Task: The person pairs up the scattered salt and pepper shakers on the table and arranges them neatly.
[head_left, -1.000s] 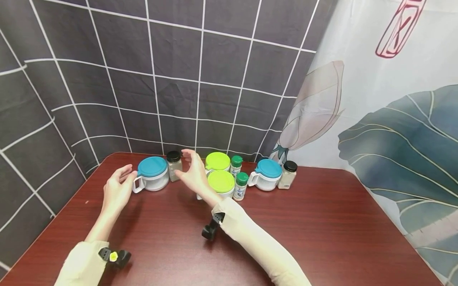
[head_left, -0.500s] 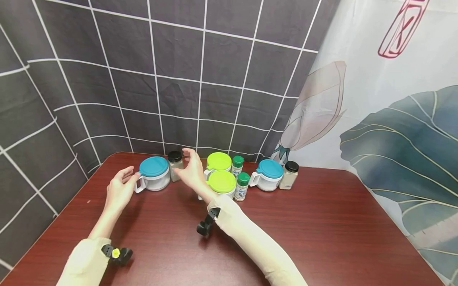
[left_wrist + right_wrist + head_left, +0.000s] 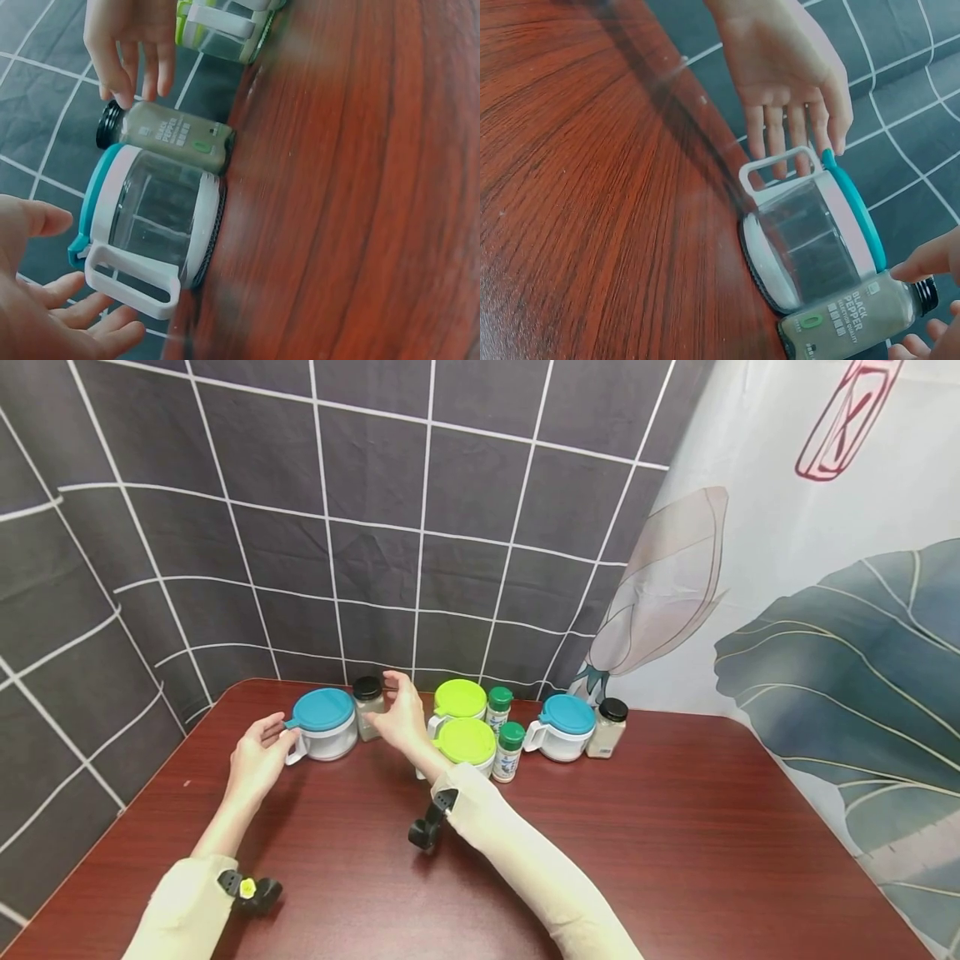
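Observation:
A clear canister with a blue lid (image 3: 324,710) and white handle (image 3: 131,281) stands upright at the table's back left. My left hand (image 3: 258,762) is at its handle side, fingers apart and not wrapped round the handle. Right of the canister, close beside it, stands a black-capped pepper jar (image 3: 367,708); its label (image 3: 853,311) reads "black pepper". My right hand (image 3: 405,720) is at the jar's right side, thumb in front and fingers behind, loosely spread. The thumb is near the jar's neck; whether it touches is hard to tell.
Two canisters with lime-green lids (image 3: 460,697) and two green-capped shakers (image 3: 507,756) stand right of my right hand, partly behind my forearm. Farther right are another blue-lidded canister (image 3: 566,718) and black-capped jar (image 3: 606,731). A grid-patterned cloth (image 3: 375,560) hangs behind the table.
My left hand has shifted slightly right, nearer the canister's handle and lid. The right hand stays almost in place, its forearm a little left. The containers stand as before.

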Tool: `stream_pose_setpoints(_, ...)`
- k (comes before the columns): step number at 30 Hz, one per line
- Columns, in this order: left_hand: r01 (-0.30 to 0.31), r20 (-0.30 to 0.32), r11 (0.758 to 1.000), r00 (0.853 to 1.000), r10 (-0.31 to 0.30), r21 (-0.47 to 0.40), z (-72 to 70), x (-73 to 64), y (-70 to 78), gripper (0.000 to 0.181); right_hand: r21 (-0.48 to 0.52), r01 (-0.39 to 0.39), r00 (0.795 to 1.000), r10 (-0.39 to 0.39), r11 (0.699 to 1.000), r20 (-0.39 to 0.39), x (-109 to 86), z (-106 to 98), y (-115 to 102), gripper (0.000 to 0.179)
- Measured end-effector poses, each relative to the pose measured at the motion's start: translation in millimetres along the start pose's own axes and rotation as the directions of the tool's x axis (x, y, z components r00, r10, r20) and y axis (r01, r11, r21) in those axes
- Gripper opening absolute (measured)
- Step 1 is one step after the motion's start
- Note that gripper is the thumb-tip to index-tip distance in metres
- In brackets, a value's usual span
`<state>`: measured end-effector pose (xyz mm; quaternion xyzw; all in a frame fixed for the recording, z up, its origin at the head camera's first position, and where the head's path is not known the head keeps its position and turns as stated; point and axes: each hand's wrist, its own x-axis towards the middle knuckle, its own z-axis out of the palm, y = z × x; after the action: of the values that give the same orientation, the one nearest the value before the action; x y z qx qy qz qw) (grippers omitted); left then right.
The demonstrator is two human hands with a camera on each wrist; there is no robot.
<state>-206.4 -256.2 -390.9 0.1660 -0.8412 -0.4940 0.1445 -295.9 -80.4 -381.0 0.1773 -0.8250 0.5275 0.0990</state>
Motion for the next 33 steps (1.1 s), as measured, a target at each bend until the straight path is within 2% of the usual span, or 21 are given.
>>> stream_pose_setpoints(13, 0.044, 0.018, 0.999, 0.999, -0.044, -0.019, 3.9, 0.1, -2.2, 0.052, 0.002, -0.037, 0.999, 0.037, 0.999, 0.036, 2.5, 4.5, 1.5, 0.063)
stream_pose_setpoints(27, 0.05, 0.015, 0.999, 0.999, -0.05, -0.021, 7.6, -1.3, -7.3, 0.048, 0.01, -0.039, 0.998, 0.039, 0.999, 0.053, 1.6, 8.1, 3.0, 0.065)
stream_pose_setpoints(33, 0.039, -0.005, 0.999, 0.999, -0.039, -0.029, 8.2, -1.6, -8.7, 0.047, 0.001, -0.045, 0.998, 0.045, 0.999, 0.054, 3.0, 9.2, 3.2, 0.064)
